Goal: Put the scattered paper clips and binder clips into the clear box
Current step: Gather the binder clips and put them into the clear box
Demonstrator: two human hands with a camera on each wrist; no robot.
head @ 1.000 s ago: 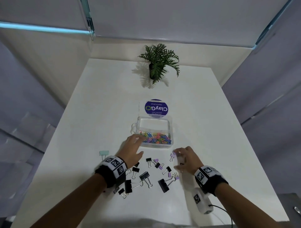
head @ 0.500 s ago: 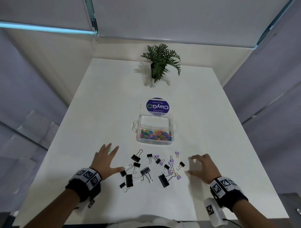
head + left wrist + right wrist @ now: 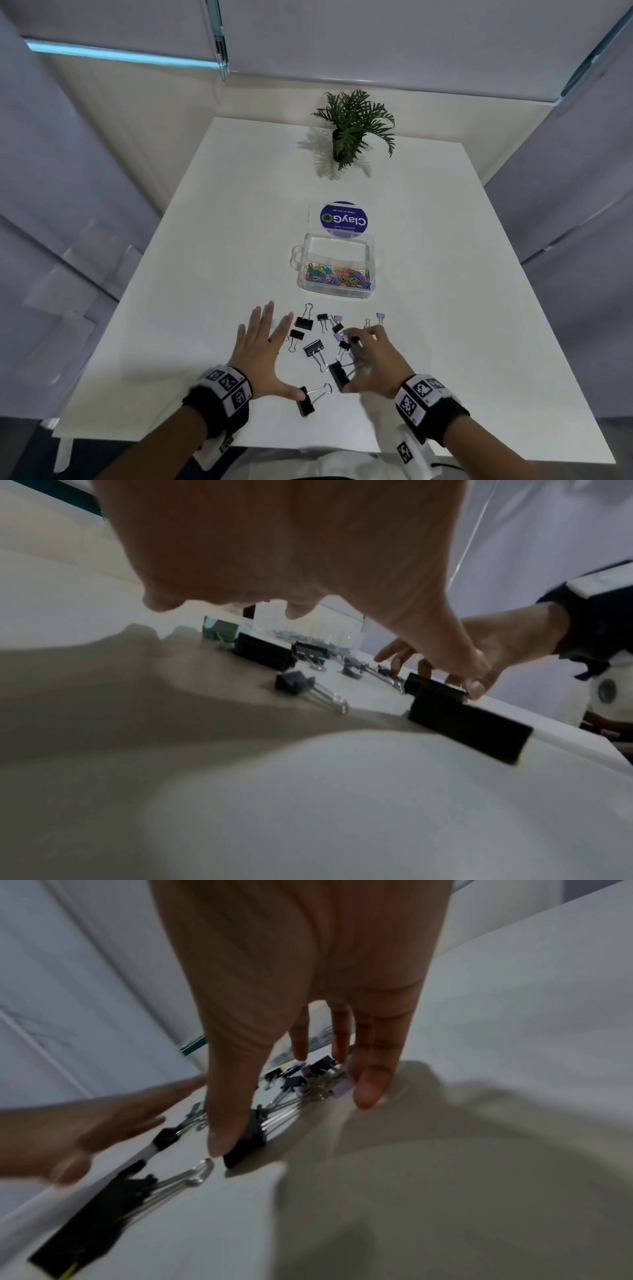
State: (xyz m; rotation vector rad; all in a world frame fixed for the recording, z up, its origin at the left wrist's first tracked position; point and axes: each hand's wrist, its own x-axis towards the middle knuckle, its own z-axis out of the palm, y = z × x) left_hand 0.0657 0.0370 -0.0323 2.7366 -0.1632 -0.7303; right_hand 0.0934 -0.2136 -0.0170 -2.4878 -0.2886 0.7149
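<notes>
Binder clips (image 3: 313, 347) before clear box (image 3: 337, 265); plant (image 3: 352, 126) behind.

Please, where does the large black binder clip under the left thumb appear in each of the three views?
Head: large black binder clip, bottom centre, at the left hand thumb tip.
Left wrist, right of centre, big and close.
Right wrist, bottom left, blurred.
Shared landmark: the clear box, beyond the clips.

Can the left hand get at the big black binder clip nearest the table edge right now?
Probably yes. The left hand lies flat and spread, its thumb already at that binder clip, with nothing between them; the right hand is busy on other clips.
</notes>
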